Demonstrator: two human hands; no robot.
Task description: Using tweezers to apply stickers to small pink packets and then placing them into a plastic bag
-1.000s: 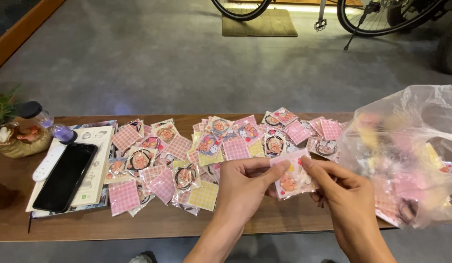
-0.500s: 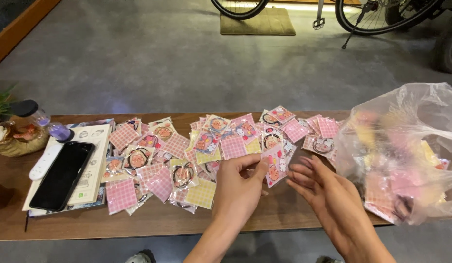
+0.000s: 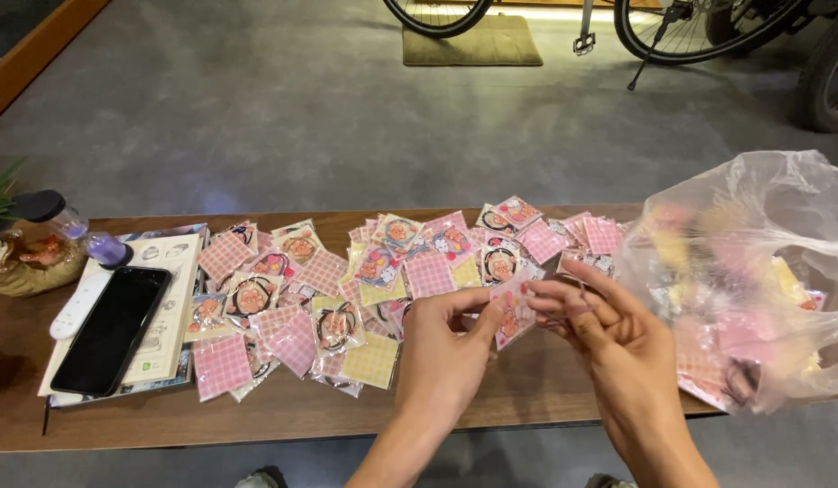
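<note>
In the head view, many small checked packets (image 3: 365,280) already lie spread on the wooden table (image 3: 256,411), while the clear plastic bag (image 3: 753,280) holds more. The left hand (image 3: 441,348) pinches one pink packet (image 3: 512,312) by its edge; the right hand (image 3: 608,339) touches its other side, fingers half curled.

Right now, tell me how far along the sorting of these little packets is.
Done: many small checked packets lie spread over the wooden table. In hand: the left hand pinches one pink packet, and the right hand has its fingers at that packet's edge. Left: the clear plastic bag on the table's right end looks well filled with more packets.
</note>
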